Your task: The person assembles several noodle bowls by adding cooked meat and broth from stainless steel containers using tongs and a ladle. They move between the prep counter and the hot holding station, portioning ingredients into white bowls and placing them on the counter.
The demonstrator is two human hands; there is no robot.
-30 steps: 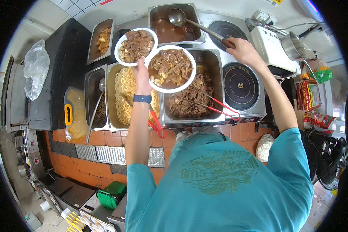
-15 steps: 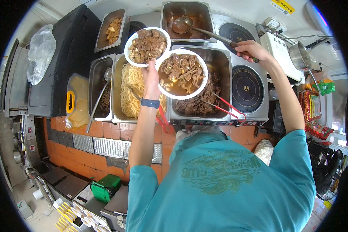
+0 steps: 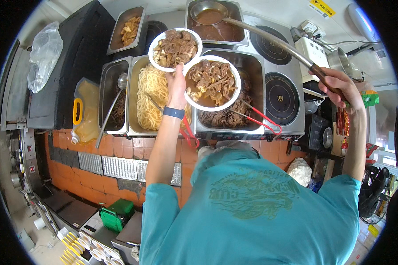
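Ladle [image 3: 274, 39]: shiny metal, round-bowled; brown grip [image 3: 319, 73] perhaps wooden.

I'm in what looks like a commercial kitchen: deep steel pans [image 3: 258, 84] of noodles [image 3: 151, 95] and sliced meat [image 3: 221, 119] stand beside round black cooktops [image 3: 281, 99] before me, the floor [image 3: 82, 185] is orange tile with metal grates [image 3: 119, 168], and I hold a long ladle [image 3: 276, 42]

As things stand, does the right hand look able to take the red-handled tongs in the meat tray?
Probably not: the right hand is wrapped around the ladle's handle, though the red-handled tongs have uncovered handles.
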